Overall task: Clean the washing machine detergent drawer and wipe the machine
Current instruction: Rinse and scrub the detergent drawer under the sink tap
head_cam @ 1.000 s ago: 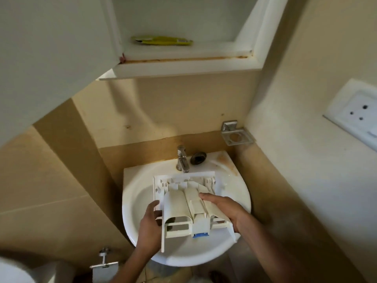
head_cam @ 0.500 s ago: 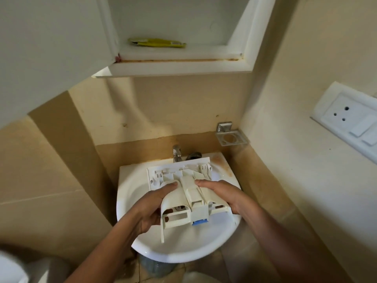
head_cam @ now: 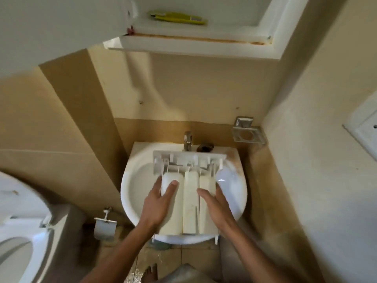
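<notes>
White plastic, yellowed along its three rounded compartments, makes up the detergent drawer (head_cam: 190,201), which is held underside up over the round white ceramic basin (head_cam: 128,193). Its flat front panel is turned away from the person, just in front of the short chrome metal tap (head_cam: 187,142), while its near end reaches past the basin's front rim. The drawer is grasped from both sides. The left hand (head_cam: 161,203) is wrapped round the left compartment, with the thumb laid on top and the fingers curled over the outer edge. The right hand (head_cam: 216,207) is clasped on the right side, its thumb laid on the right compartment and its fingers hooked round the outer wall. Whether the drawer touches the basin cannot be told.

A small dark rounded object (head_cam: 205,148) is seen on the basin ledge just beside the tap; its kind cannot be made out. A square metal holder (head_cam: 247,133) is fixed above the basin's right corner. Higher up, a flat yellow packet (head_cam: 177,18) is laid inside an open white wall cabinet (head_cam: 193,48). A white toilet (head_cam: 20,231) is seen at the left edge, a metal paper holder (head_cam: 105,223) is mounted between it and the basin, and a white socket plate (head_cam: 365,127) is set at the right edge. A bare foot (head_cam: 150,272) is seen below the basin.
</notes>
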A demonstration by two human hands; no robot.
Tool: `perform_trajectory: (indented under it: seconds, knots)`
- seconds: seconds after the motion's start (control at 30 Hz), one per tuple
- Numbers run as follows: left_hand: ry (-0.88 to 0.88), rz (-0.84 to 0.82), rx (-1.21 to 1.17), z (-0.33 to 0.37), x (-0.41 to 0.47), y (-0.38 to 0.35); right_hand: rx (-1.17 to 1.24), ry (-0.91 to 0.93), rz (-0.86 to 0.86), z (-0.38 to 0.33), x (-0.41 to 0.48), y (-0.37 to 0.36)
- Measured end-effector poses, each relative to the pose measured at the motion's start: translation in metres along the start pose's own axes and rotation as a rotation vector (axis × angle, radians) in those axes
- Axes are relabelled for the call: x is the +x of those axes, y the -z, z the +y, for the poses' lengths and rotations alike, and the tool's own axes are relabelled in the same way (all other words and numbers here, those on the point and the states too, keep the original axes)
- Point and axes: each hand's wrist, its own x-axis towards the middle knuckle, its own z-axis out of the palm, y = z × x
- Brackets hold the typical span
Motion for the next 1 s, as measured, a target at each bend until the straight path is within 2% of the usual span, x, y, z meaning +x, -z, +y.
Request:
perform_trajectory:
  seconds: [0.07, 0.13, 0.23, 0.37, 0.43, 0.47, 0.5, 0.53, 0.63, 0.67, 0.7, 0.73, 0.8, 0.9, 0.97, 1.0]
  knots:
    - [0.213, -0.004, 0.048, -0.016, 0.005, -0.009, -0.108, -0.177, -0.081, 0.018, 0.012, 0.005]
    - [0.222, 0.005, 0.09, -0.023, 0.003, -0.013, -0.193, -0.214, -0.073, 0.019, 0.015, 0.01]
    - [-0.043, 0.071, 0.002, -0.012, -0.012, -0.015, -0.159, 0.013, -0.029, -0.014, 0.005, 0.022]
    - [-0.498, 0.202, -0.142, 0.028, -0.029, -0.02, 0.042, 0.563, 0.12, -0.066, -0.021, 0.04]
    - [-0.671, 0.233, -0.106, 0.033, -0.033, -0.024, 0.087, 0.721, 0.201, -0.06, -0.027, 0.038]
    - [-0.676, 0.222, -0.077, 0.026, -0.031, -0.026, 0.08, 0.686, 0.229, -0.047, -0.024, 0.033]
    - [-0.603, 0.196, -0.055, 0.014, -0.027, -0.028, 0.059, 0.576, 0.227, -0.031, -0.019, 0.029]
    - [-0.456, 0.164, -0.03, 0.001, -0.021, -0.03, 0.008, 0.392, 0.187, -0.017, -0.012, 0.027]
    - [0.203, 0.048, 0.024, -0.021, -0.012, -0.03, -0.203, -0.263, -0.067, -0.002, -0.005, 0.024]
    - [0.329, 0.022, 0.074, -0.026, -0.012, -0.029, -0.247, -0.37, -0.112, 0.0, -0.005, 0.022]
    - [0.354, 0.017, 0.104, -0.031, -0.013, -0.028, -0.283, -0.393, -0.116, 0.001, -0.007, 0.021]
    - [0.306, 0.051, 0.101, -0.032, -0.014, -0.027, -0.287, -0.372, -0.097, -0.003, -0.008, 0.021]
    - [0.093, 0.147, 0.003, -0.02, -0.024, -0.022, -0.228, -0.186, -0.058, -0.019, -0.012, 0.02]
    - [-0.354, 0.221, -0.146, 0.023, -0.042, -0.013, -0.037, 0.274, 0.065, -0.062, -0.022, 0.028]
    - [-0.649, 0.225, -0.14, 0.047, -0.051, -0.006, 0.134, 0.617, 0.199, -0.086, -0.035, 0.029]
    - [-0.742, 0.22, -0.109, 0.049, -0.05, -0.002, 0.147, 0.728, 0.273, -0.087, -0.038, 0.026]
